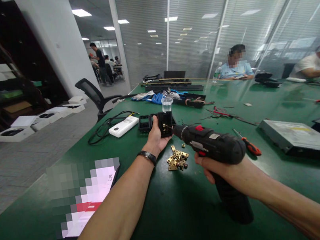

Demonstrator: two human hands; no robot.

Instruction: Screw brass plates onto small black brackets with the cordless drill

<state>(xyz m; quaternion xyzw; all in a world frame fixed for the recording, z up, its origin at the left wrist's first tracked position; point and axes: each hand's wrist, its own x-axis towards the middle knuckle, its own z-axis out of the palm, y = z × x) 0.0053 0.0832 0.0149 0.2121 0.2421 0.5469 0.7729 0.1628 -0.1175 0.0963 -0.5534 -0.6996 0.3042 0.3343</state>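
My left hand (157, 139) grips a small black plastic housing (165, 120) with brass-coloured metal parts inside, holding it up on edge. In my right hand (214, 164) is a black cordless drill (215, 141) with red details, its chuck pointing left. The drill's tip meets or nearly meets the brass parts in the housing; I cannot tell if they touch. Below, on the green table, lies a pile of small brass pieces (177, 158). More black housings (145, 123) sit just behind my left hand, partly hidden by it.
Left of the housings lie a white power bank (124, 126) and a black cable (99, 135). A clear plastic cup (167, 103) stands behind. To the right are an orange-handled screwdriver (251, 146) and a flat metal box (301, 137). A phone (91, 202) lies front left. Two people sit across the table.
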